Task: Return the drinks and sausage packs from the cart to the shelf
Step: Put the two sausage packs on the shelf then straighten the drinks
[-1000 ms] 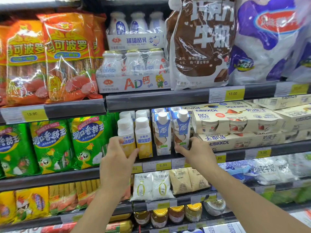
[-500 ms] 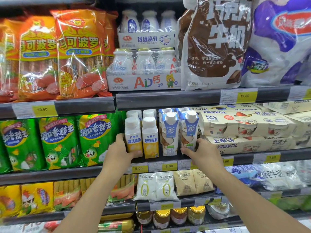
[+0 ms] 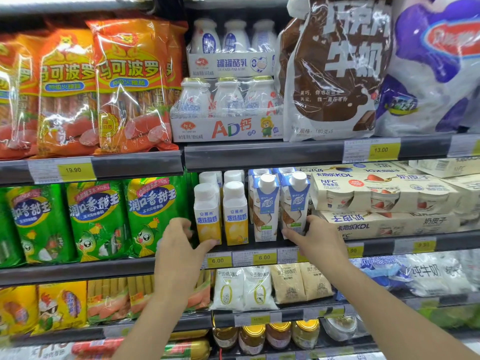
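Note:
On the middle shelf point(image 3: 376, 241) stand two yellow yogurt bottles with white caps and two blue-and-white cartons. My left hand point(image 3: 179, 245) grips the base of the left yellow yogurt bottle point(image 3: 207, 216), thumb across its lower front and fingers on its left side. My right hand point(image 3: 318, 239) holds the bottom of the right blue-and-white carton point(image 3: 294, 203), thumb in front and fingers on its right side. Both drinks stand upright on the shelf. Green sausage packs point(image 3: 153, 216) sit just left of the bottles, and orange sausage packs point(image 3: 130, 87) are on the shelf above. The cart is out of view.
Cream yogurt multipacks point(image 3: 376, 193) are stacked close to the right of the carton. Bottle trays point(image 3: 228, 107) and large milk bags point(image 3: 335, 68) fill the shelf above. Pouches point(image 3: 244, 287) and jars point(image 3: 252, 337) sit on the lower shelves. Price tags line the shelf rails.
Both hands stay on the same two drinks. My left hand has slid down to the yellow bottle's base, and the bottle now stands in line with its neighbour.

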`<state>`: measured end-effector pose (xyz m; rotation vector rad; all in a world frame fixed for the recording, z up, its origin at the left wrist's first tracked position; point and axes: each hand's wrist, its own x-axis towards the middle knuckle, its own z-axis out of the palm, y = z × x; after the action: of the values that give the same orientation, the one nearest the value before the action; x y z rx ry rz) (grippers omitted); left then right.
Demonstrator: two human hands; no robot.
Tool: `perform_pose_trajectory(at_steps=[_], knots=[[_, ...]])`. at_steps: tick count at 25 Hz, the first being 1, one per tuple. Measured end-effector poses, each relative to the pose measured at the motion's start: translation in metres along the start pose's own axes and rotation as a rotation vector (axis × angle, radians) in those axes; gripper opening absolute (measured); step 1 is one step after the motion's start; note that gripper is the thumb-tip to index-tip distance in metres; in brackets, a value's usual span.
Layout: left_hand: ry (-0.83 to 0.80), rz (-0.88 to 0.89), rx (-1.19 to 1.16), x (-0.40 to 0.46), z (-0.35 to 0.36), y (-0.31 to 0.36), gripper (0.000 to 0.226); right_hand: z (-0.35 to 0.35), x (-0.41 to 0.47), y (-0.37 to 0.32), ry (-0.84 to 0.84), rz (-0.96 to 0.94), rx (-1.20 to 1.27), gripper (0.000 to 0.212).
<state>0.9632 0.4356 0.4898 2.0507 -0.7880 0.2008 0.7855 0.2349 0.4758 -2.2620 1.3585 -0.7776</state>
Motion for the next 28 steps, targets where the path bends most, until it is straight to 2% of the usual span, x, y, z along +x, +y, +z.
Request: perform_pose_trajectory(at_steps=[2,4,7,11,21,28], knots=[[0.04,0.233,0.174,-0.015,0.009,-0.003,0.036,-0.001,0.0,-0.001,-0.003,0.002,-0.001,0.043],[-0.021,0.333,0.349,-0.019,0.02,0.0,0.038,-0.001,-0.001,-0.002,-0.009,0.002,-0.002,0.043],[-0.148,0.266,0.545,-0.013,0.03,0.018,0.044,-0.003,-0.001,-0.002,-0.024,0.012,0.013,0.042],[-0.189,0.224,0.672,-0.005,0.037,0.028,0.05,-0.005,-0.002,-0.002,-0.051,0.022,0.027,0.039],[-0.201,0.192,0.614,-0.001,0.044,0.025,0.051,-0.012,0.0,-0.003,-0.13,0.055,0.077,0.027],[-0.096,0.101,0.509,0.005,0.024,-0.003,0.05,-0.014,0.003,-0.005,-0.142,0.044,0.052,0.022]])
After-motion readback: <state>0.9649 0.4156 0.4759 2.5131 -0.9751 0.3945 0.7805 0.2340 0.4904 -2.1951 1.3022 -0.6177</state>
